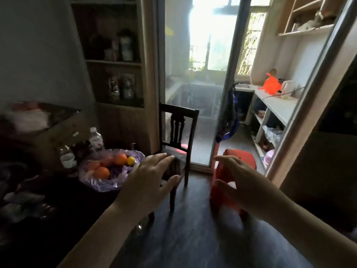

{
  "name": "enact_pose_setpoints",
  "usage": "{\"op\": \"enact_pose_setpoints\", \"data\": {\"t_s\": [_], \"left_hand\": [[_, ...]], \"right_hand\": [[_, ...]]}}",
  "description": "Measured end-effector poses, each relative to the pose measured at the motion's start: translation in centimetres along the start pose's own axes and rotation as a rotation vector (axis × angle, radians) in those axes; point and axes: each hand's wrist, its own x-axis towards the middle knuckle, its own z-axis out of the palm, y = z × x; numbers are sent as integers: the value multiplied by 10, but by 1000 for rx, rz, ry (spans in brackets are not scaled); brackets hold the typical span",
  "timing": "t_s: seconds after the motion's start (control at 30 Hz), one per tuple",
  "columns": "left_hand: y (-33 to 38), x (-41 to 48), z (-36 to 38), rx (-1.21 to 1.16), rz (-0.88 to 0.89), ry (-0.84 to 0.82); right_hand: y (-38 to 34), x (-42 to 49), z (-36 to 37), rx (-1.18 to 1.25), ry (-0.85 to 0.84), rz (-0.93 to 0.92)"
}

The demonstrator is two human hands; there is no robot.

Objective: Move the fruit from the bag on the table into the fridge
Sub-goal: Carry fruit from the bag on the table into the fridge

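A purple plastic bag (108,183) lies open on the dark table (63,209) at the left. Inside it I see oranges (101,172), one more orange (120,158) and a small yellow fruit (131,160). My left hand (148,176) hovers just right of the bag with straight, spread fingers and holds nothing. My right hand (239,182) is raised further right, above the floor, fingers loosely bent and empty. No fridge is in view.
A dark wooden chair (178,140) stands beyond the table corner, a red plastic stool (231,171) to its right. Two water bottles (95,140) stand behind the bag. A glass sliding door (193,93) leads into a bright kitchen with a white counter (278,105).
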Motion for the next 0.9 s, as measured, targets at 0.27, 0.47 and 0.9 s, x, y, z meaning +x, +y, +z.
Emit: {"op": "enact_pose_setpoints", "data": {"t_s": [0.27,0.47,0.9], "left_hand": [[-117,-31,-28,90,-235,33],[-174,-32,-12,137,-371,13],[-303,67,80,76,-657,-69]], "right_hand": [[-70,107,62,82,-47,-254],[-92,173,115,75,-120,-413],[-65,389,250,92,-382,-613]]}}
